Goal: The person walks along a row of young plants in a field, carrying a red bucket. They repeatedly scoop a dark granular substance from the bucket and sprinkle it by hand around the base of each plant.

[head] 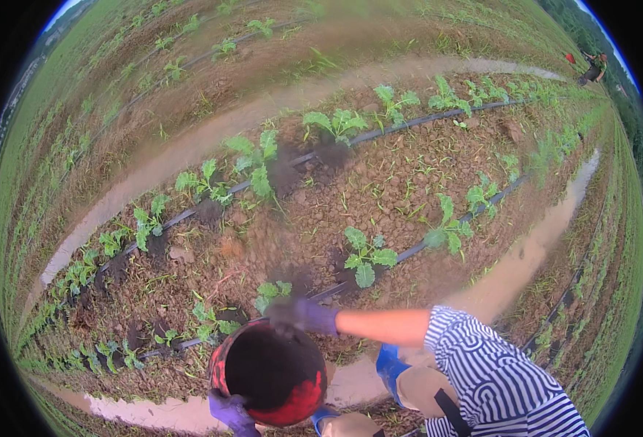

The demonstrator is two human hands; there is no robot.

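A red bucket [306, 397] smeared with dark soil is tilted in front of me. Dark, crumbly soil or compost [269, 363] lies in it. My left hand [233, 413], in a purple glove, grips the bucket's side at the lower left. Over the bucket's far rim is my right hand [302, 317], its purple glove blackened at the fingers. It is blurred, so whether it holds anything is unclear. Just beyond it a young kale-like plant [271, 292] grows beside a black drip line [329, 291]. A blurred dark patch [294, 276] shows next to that plant.
Another drip line [378, 133] runs along the bed's far side, with leafy seedlings [339, 124] and dark soil patches beside it. Muddy water fills the furrows [523, 254] on both sides. My blue boots [389, 365] stand in the near furrow. Another person [593, 70] is far off at upper right.
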